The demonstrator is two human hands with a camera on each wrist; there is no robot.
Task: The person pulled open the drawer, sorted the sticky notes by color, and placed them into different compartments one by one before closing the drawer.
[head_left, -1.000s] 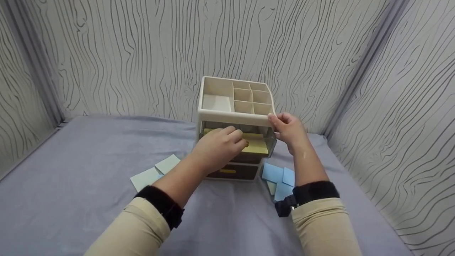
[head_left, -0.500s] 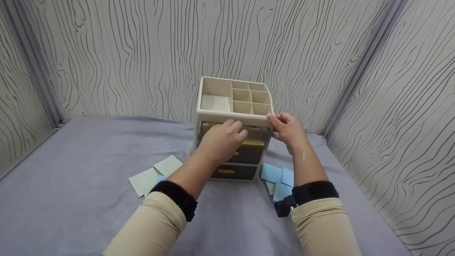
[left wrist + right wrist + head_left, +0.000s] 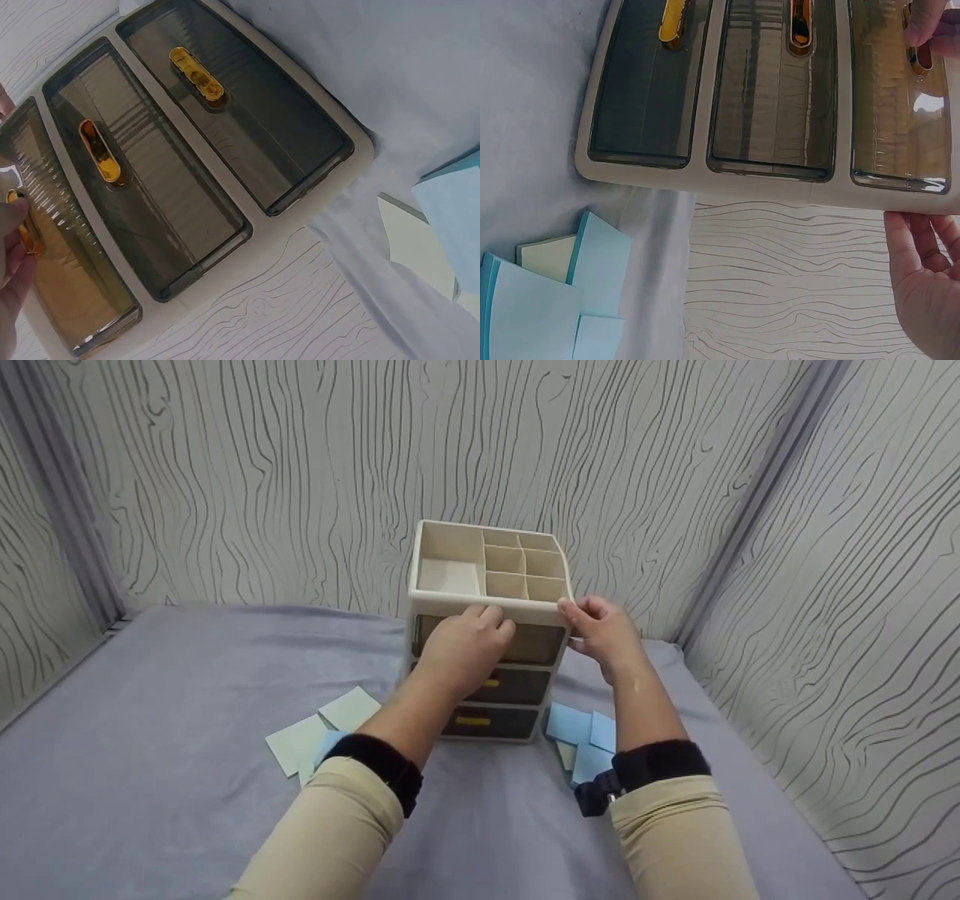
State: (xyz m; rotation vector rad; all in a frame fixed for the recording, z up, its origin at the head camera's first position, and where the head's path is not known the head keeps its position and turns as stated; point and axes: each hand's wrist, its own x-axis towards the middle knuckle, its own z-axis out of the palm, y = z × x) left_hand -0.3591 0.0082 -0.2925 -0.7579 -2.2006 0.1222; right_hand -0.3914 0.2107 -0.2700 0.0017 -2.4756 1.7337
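Drawer unit [image 3: 454, 598] stood upright on the cloth-covered surface [image 3: 187, 682], front toward the person, between pale green notes [image 3: 298, 739] and blue notes [image 3: 570, 724]. Top drawer [image 3: 538, 645] looked flush with the frame; middle drawer [image 3: 523, 688] and bottom drawer [image 3: 511, 724] also in.

Left hand [image 3: 466, 651]: thumb and fingers pinched the amber handle [image 3: 31, 231] of the top drawer, per both wrist views. Right hand [image 3: 604, 636]: gripped the unit's upper front corner, thumb on the front edge, other fingers bent against the side.

Step in hand, judged: pushing the top drawer home. To do it well, the push needed to go straight back, level, through the handle's middle, so the drawer wouldn't skew in its slot. Right hand should have braced lightly against tipping or sliding, fingertips kept out of the drawer gap. A check that both front edges sat even seemed wise before letting go. Drawer contents: couldn't tell.
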